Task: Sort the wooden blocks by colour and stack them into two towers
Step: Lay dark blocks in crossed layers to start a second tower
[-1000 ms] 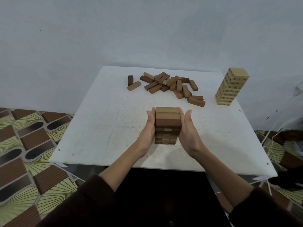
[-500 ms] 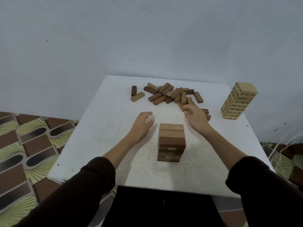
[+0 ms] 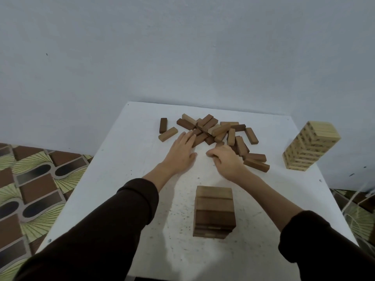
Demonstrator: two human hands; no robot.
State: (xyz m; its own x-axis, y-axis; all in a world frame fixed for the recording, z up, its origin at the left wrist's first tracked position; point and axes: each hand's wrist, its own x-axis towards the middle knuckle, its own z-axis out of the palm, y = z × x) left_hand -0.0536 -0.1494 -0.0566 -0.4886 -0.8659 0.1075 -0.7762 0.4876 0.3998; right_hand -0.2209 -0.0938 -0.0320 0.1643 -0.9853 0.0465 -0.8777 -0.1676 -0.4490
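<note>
2 hands at the pile of loose brown blocks.
Left hand lies flat, fingers straight, fingertips on the pile's near-left edge; right hand is curled at the pile's near edge, whether pinching a block I cannot tell. The brown tower stands nearer than the pile, the pale tower to its right. Probably best: gather 3 blocks, square them side by side, then lift clear of both towers.
</note>
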